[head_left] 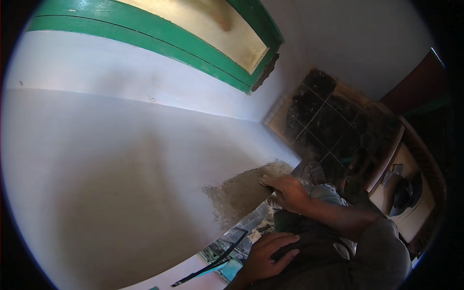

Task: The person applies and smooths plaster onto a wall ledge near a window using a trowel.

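Observation:
A rough grey-brown patch of bare plaster (244, 188) breaks the smooth white wall low down, with a ragged edge. My right hand (289, 193) reaches across to its right end, fingers stretched out and fingertips against the surface. I make out no tool in that hand, though its palm is hidden. Close to my body, my left hand (267, 256) is open and holds nothing, its thumb apart from the fingers. Just left of it slants a thin black strip (212, 265), which the hand does not appear to grip.
A green window frame (159, 41) with a pale pane runs along the upper wall. Dark floor tiles (321, 118) fill the corner. At right stands a wooden chair (402, 145) with a dark object (405, 195) on its seat. Pale scraps (258, 231) lie below the patch.

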Available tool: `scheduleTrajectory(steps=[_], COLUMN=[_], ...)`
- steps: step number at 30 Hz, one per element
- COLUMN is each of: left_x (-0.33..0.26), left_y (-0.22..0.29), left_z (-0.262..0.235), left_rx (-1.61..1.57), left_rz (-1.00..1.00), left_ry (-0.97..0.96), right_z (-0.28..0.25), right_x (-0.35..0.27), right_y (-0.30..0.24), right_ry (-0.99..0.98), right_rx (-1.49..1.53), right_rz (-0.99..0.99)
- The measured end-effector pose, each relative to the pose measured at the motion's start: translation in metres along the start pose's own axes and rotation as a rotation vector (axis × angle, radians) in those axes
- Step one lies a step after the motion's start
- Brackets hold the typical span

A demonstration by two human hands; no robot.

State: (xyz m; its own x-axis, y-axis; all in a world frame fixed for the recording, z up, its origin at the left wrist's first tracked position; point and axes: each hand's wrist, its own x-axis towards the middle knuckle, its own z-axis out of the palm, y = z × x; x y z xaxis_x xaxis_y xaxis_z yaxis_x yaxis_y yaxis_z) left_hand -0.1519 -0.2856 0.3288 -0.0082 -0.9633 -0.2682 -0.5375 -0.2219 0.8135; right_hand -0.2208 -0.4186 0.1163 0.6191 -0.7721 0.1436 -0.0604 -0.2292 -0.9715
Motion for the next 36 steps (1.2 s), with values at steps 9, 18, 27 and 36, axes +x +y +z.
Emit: scheduleTrajectory(steps=[9, 18, 27, 36], left_x=[-0.009, -0.005, -0.01, -0.009], left_y=[0.007, 0.01, 0.009, 0.005], left_z=[0.008, 0.017, 0.018, 0.018], left_rx=[0.002, -0.005, 0.009, 0.013], left_rz=[0.015, 0.069, 0.103, 0.131], left_ry=[0.027, 0.002, 0.051, 0.082], right_z=[0.001, -0.007, -0.01, -0.009], right_x=[-0.007, -0.008, -0.005, 0.001], right_y=[-0.017, -0.037, -0.043, -0.052], right_ry=[-0.046, -0.084, -0.144, -0.117], right_rx=[0.017, 0.078, 0.06, 0.069], right_rz=[0.068, 0.03, 0.007, 0.295])
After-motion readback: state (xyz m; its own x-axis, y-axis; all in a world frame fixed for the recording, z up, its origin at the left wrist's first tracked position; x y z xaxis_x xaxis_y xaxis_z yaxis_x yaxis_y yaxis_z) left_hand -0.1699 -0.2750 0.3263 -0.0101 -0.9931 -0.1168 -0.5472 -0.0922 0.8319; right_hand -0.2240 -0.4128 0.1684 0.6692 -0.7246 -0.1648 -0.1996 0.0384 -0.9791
